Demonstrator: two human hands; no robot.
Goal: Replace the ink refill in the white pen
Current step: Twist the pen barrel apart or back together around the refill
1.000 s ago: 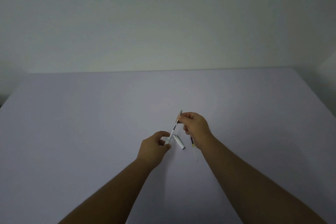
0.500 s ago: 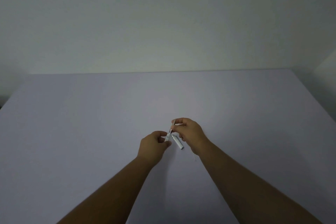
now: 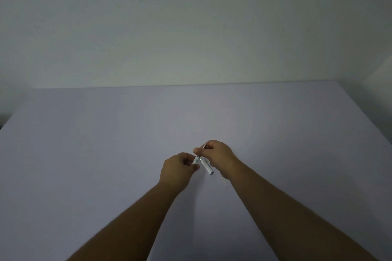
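Observation:
My left hand (image 3: 178, 168) pinches the white pen barrel (image 3: 196, 161) at its lower end, just above the table. My right hand (image 3: 217, 154) grips the ink refill with its metal tip (image 3: 203, 146), which sticks out above my fingers. The refill slants down into the barrel, and only a short stretch shows between my hands. A white pen piece with a silver end (image 3: 206, 166) lies on the table between and just below my hands. My fingers hide how far the refill sits inside the barrel.
The pale lilac table (image 3: 106, 154) stretches wide to either side of my hands. A plain white wall (image 3: 191, 27) stands behind its far edge. My right hand and wrist cover the spot of table under them.
My right hand has moved down and left towards my left hand, sliding the refill into the barrel. Much less of the refill shows. The second refill on the table is now covered.

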